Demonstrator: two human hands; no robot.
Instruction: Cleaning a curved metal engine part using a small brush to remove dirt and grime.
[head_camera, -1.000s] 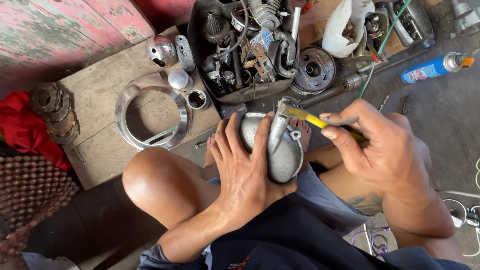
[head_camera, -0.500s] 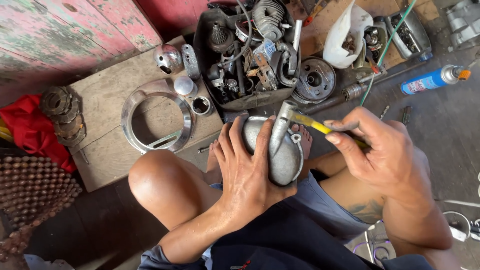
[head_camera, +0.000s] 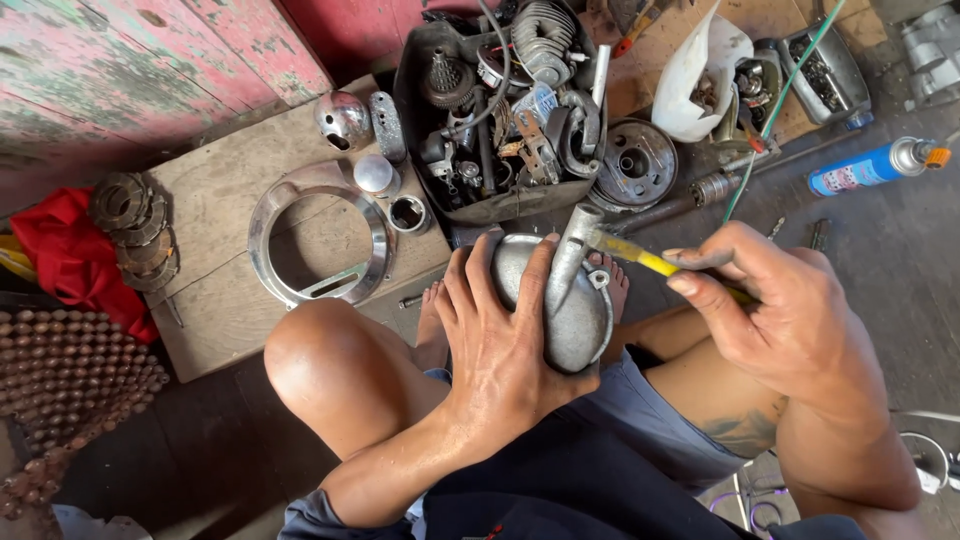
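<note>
Compared with 0.5 s ago: the view has shifted slightly, but both hands and the casing sit as before; the yellow tool's tip remains at the casing's neck, no clear change in grip. The casing (head_camera: 572, 305), a rounded grey metal housing with a tubular neck, is held over the lap between the knees. Long axis runs from lower right to upper centre of the view; the neck points up and away from the person, toward the black tray (head_camera: 415, 95) of engine parts. Left hand (head_camera: 500, 345) is wrapped around the casing's left side, fingers spread and curled over the rounded body, thumb underneath at the near end; the casing lies to the right of the palm and partly covered by the fingers. Right hand (head_camera: 775, 300) is closed on the tool (head_camera: 640, 257), a thin yellow-handled one, pinched between thumb and forefingers; its tip touches the casing at the neck base, the hand itself well right of the casing and clear of it. On the board (head_camera: 225, 190) to the left lies a metal ring (head_camera: 320, 235). A blue spray can (head_camera: 870, 167) lies on the floor at upper right.
</note>
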